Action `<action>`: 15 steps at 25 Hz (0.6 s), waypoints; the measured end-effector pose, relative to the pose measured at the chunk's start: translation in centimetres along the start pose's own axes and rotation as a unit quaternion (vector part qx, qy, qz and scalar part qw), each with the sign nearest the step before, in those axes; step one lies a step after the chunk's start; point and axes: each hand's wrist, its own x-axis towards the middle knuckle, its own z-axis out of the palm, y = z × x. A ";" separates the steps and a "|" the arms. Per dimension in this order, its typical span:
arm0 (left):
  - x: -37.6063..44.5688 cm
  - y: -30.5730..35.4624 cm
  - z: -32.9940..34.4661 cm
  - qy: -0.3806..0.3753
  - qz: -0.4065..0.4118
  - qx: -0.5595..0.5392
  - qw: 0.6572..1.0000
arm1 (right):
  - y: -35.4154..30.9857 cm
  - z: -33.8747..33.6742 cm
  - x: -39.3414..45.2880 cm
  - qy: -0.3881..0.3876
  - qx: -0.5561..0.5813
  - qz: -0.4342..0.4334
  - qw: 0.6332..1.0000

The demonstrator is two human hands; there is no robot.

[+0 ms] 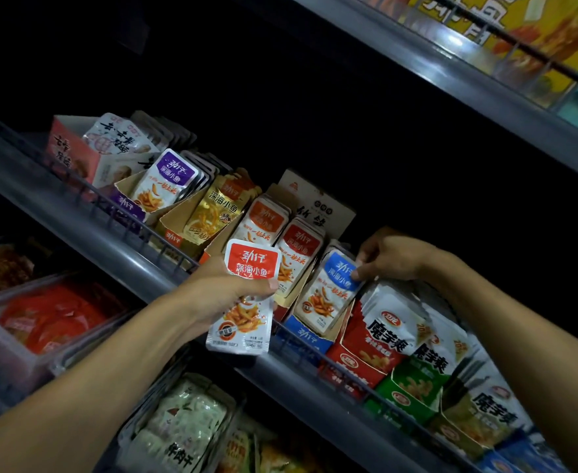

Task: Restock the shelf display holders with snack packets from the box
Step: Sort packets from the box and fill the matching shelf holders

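Place: I see a shop aisle.
Shelving: tiered metal shelves run diagonally across the frame.
Stock: rows of cardboard display holders packed with branded snack packets.
Lower left: clear bins of red packets.

L hand holds red pkt; R hand pinches blue pkt.

Tilted head view, close before shelf
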 end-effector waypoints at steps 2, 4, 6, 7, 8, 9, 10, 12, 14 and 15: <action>0.0 0.0 -0.1 -0.005 -0.003 0.004 1.000 | -0.2 0.7 0.4 0.004 -0.013 0.013 1.000; -0.1 0.0 -0.1 -0.004 0.000 0.004 1.000 | -0.2 1.3 0.8 0.013 -0.029 0.027 0.999; -0.1 0.0 -0.2 0.001 0.006 0.003 1.000 | -0.3 1.6 0.9 0.018 -0.028 0.033 0.999; -0.1 0.0 -0.2 0.002 0.007 0.005 1.000 | -0.3 1.7 0.9 0.016 -0.026 0.035 0.999; -0.1 0.0 -0.1 0.000 0.006 0.009 1.000 | -0.2 1.7 0.9 0.016 -0.023 0.037 0.999; -0.1 0.0 -0.1 -0.004 0.005 0.012 1.000 | -0.2 1.6 0.8 0.022 -0.020 0.037 0.999; -0.1 0.0 0.0 -0.008 0.004 0.014 1.000 | -0.3 1.5 0.6 0.037 -0.015 0.036 0.999; -0.2 0.0 0.3 -0.017 0.005 0.013 1.000 | -1.1 1.0 -0.2 0.091 0.021 0.000 0.996; -0.3 0.2 0.7 -0.033 0.011 0.021 0.999 | -2.7 0.6 -1.6 0.091 0.111 -0.087 0.986; -0.4 0.4 1.0 -0.044 0.017 0.026 0.999 | -3.9 0.7 -2.5 0.053 0.147 -0.130 0.979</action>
